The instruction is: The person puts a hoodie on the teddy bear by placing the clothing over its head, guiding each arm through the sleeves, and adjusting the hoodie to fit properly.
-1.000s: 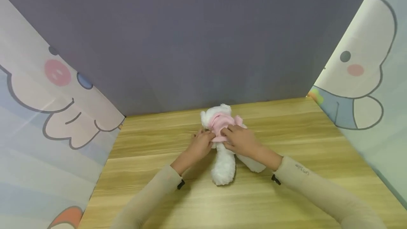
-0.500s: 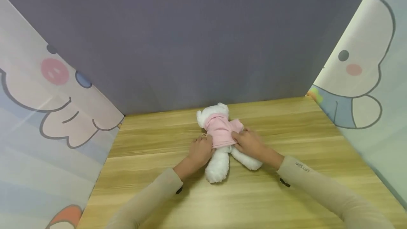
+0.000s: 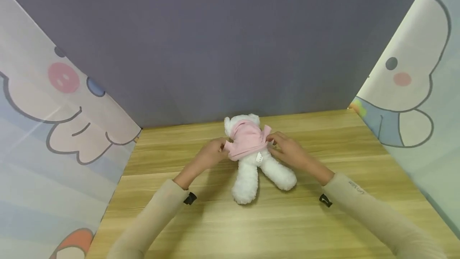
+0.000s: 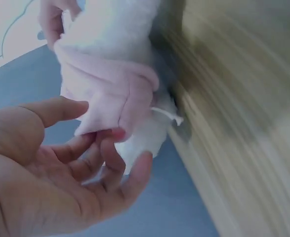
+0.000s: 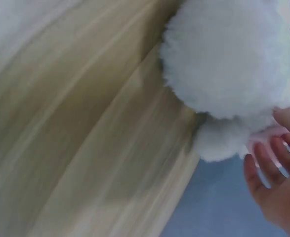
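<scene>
A white plush toy (image 3: 246, 183) lies on the wooden table with its legs toward me, wearing a small pink shirt (image 3: 248, 141). The shirt sits above its hips, and a white tag (image 3: 259, 157) shows below the hem. My left hand (image 3: 212, 153) pinches the shirt's left sleeve; in the left wrist view the thumb (image 4: 73, 107) lies on the pink cloth with fingers beneath. Beside the shirt's right edge is my right hand (image 3: 289, 153), its fingers loosely bent and spread. The right wrist view shows these fingers (image 5: 267, 163) near the pink cloth; contact is unclear.
The wooden table (image 3: 230, 231) reaches back to a plain grey wall panel (image 3: 230, 51). Side panels printed with cartoon animals stand at the left (image 3: 43, 131) and right (image 3: 413, 91). A black strap piece (image 3: 189, 198) hangs at my left cuff.
Both hands have moved from the shirt's lower hem to its sides near the sleeves. The hem now sits higher, uncovering the toy's hips and tag.
</scene>
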Demonstrator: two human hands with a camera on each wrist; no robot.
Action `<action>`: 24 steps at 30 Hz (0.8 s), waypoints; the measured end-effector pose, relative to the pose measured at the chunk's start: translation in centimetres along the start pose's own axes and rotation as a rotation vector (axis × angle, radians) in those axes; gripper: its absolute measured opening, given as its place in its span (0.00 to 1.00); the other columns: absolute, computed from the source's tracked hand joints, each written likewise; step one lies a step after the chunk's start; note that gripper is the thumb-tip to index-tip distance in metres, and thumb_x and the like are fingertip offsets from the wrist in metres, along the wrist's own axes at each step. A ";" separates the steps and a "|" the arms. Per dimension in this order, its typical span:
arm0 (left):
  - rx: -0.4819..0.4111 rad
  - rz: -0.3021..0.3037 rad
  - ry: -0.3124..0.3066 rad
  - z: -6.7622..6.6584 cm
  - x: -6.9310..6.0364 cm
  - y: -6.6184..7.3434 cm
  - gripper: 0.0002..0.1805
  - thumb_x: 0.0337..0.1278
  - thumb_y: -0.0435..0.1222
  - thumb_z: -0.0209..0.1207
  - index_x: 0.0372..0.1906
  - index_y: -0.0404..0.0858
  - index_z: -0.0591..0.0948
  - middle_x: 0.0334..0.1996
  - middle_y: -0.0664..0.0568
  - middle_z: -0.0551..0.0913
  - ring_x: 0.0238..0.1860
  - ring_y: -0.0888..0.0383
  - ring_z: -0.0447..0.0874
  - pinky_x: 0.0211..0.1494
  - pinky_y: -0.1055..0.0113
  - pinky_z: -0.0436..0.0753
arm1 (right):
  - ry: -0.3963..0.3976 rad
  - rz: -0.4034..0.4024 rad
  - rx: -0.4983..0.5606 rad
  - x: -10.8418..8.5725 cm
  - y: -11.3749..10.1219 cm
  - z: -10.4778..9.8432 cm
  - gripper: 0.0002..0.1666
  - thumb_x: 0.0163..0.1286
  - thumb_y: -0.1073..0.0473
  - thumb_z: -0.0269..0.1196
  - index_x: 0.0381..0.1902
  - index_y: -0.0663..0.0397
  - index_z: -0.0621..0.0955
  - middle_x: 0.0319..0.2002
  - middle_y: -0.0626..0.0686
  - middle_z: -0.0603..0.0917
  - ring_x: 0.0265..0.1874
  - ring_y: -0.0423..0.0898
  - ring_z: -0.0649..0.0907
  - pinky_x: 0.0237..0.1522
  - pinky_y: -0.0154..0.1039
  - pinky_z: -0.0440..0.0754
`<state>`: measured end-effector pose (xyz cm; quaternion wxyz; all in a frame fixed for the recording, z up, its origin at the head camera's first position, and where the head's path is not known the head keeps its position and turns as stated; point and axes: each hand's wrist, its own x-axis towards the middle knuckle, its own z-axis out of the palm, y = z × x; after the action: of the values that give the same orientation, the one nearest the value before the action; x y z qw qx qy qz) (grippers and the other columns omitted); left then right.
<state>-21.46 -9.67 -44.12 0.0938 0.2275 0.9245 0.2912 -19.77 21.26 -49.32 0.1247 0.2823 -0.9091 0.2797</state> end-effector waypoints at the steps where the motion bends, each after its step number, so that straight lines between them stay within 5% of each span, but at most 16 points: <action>1: 0.032 -0.018 0.018 -0.3 0.2 -0.1 0.08 0.68 0.35 0.57 0.46 0.35 0.78 0.36 0.47 0.78 0.35 0.52 0.76 0.37 0.60 0.77 | 0.005 -0.006 -0.007 0.1 0.0 0.2 0.18 0.72 0.60 0.66 0.57 0.59 0.79 0.53 0.57 0.82 0.49 0.55 0.84 0.50 0.48 0.84; 5: 0.116 -0.045 0.059 -1.3 1.4 0.1 0.18 0.72 0.38 0.57 0.58 0.33 0.73 0.53 0.40 0.75 0.53 0.43 0.74 0.54 0.50 0.78 | 0.023 -0.051 -0.068 1.0 -0.3 0.9 0.20 0.73 0.58 0.65 0.61 0.57 0.79 0.59 0.57 0.80 0.58 0.56 0.79 0.61 0.53 0.78; 10: 0.236 0.171 0.058 -2.2 5.5 -0.3 0.23 0.73 0.33 0.55 0.68 0.32 0.70 0.68 0.34 0.68 0.71 0.36 0.62 0.73 0.44 0.63 | 0.032 -0.189 -0.138 2.8 -1.0 1.2 0.16 0.73 0.58 0.65 0.56 0.54 0.83 0.55 0.53 0.83 0.56 0.52 0.78 0.62 0.50 0.76; 12: 0.286 0.213 0.031 -2.4 7.2 -0.8 0.24 0.74 0.32 0.55 0.70 0.33 0.70 0.70 0.35 0.69 0.73 0.38 0.62 0.76 0.45 0.60 | 0.030 -0.279 -0.150 3.7 -1.1 1.5 0.12 0.73 0.58 0.64 0.52 0.54 0.84 0.52 0.52 0.84 0.55 0.52 0.79 0.62 0.49 0.75; 16: 0.280 0.144 -0.093 -2.4 9.0 -1.5 0.25 0.77 0.35 0.52 0.73 0.33 0.70 0.70 0.37 0.72 0.72 0.40 0.66 0.76 0.49 0.62 | -0.001 -0.397 -0.044 4.5 -0.9 2.4 0.07 0.71 0.63 0.65 0.46 0.53 0.83 0.44 0.50 0.85 0.42 0.45 0.82 0.49 0.40 0.81; 20: 0.290 0.102 -0.155 -2.3 9.1 -2.0 0.22 0.76 0.33 0.51 0.69 0.31 0.73 0.63 0.36 0.78 0.66 0.39 0.74 0.71 0.51 0.71 | -0.094 -0.271 0.206 3.9 -0.8 2.9 0.07 0.72 0.67 0.62 0.43 0.50 0.81 0.34 0.48 0.84 0.26 0.36 0.78 0.29 0.33 0.79; 24: 0.284 0.096 -0.154 -2.5 8.6 -3.5 0.21 0.73 0.31 0.45 0.64 0.26 0.75 0.56 0.34 0.81 0.60 0.39 0.79 0.67 0.51 0.75 | -0.168 -0.214 0.243 2.9 -1.7 3.1 0.08 0.77 0.65 0.58 0.45 0.48 0.81 0.37 0.47 0.84 0.33 0.38 0.82 0.36 0.35 0.83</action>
<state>-31.07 -9.41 -44.45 0.1172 0.3041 0.9344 0.1437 -21.36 17.04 -49.93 0.0422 0.4128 -0.8406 0.3482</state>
